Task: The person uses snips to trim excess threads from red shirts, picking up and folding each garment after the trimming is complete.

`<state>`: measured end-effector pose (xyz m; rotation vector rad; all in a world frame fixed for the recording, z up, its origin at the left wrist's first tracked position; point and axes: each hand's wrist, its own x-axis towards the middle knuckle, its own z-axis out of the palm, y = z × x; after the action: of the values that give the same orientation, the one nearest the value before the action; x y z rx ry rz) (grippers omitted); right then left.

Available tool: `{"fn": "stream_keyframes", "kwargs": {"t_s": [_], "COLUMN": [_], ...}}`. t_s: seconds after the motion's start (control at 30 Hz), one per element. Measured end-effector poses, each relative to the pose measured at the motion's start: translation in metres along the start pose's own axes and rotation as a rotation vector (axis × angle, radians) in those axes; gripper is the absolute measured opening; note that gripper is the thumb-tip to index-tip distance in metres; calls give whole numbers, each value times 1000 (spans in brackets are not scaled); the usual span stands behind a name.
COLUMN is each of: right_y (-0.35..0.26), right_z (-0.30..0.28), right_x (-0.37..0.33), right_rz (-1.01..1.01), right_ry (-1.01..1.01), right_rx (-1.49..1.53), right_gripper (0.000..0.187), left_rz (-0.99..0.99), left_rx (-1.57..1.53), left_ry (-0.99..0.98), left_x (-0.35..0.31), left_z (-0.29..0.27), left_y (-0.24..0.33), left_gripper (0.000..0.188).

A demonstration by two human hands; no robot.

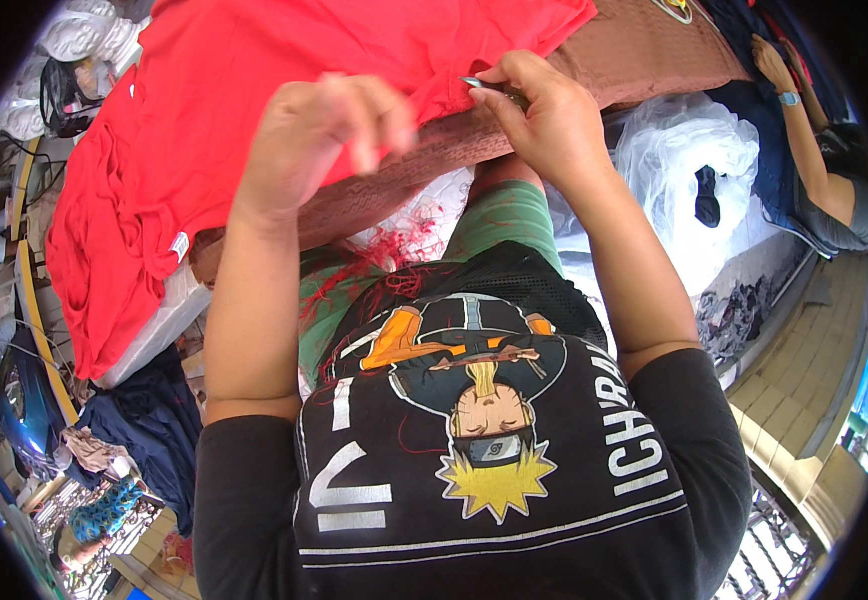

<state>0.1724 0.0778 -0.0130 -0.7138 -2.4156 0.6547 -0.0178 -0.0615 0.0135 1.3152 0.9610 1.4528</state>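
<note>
A large red garment (254, 60) lies spread over the brown cloth-covered surface (644, 55) in front of me, hanging down at the left. At the garment's near right edge, my right hand (554, 115) is closed around small thread snips (472, 82); their metal tip points left and the rest is mostly hidden in the fingers. My left hand (329, 135) is raised over the red cloth, its fingers bent and smeared by motion, so whether it holds anything cannot be made out. Loose red threads (394, 250) lie scattered over my lap.
White plastic bags (689, 150) stand right of my knees. A co-worker's arm (809, 140) reaches over dark cloth at the far right. Dark blue cloth (144, 425) is heaped at the lower left. A wooden bench (809, 350) runs along the right.
</note>
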Motion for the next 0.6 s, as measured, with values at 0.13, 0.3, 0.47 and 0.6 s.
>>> {"fn": "stream_keyframes", "kwargs": {"t_s": [0.13, 0.3, 0.47, 0.6], "right_y": [11, 18, 24, 22], "right_z": [3, 21, 23, 19], "right_x": [-2, -4, 4, 4], "right_rz": [75, 150, 202, 244], "right_ry": [1, -101, -80, -99], "right_rx": [126, 258, 368, 302], "right_gripper": [31, 31, 28, 28], "left_rz": [12, 12, -93, -316], "left_rx": [58, 1066, 965, 756], "left_ry": [96, 322, 429, 401], "left_x": [-7, -6, -5, -6], "left_z": [-6, 20, 20, 13], "left_y": [1, -49, -63, -52], "left_gripper": [20, 24, 17, 15]}}
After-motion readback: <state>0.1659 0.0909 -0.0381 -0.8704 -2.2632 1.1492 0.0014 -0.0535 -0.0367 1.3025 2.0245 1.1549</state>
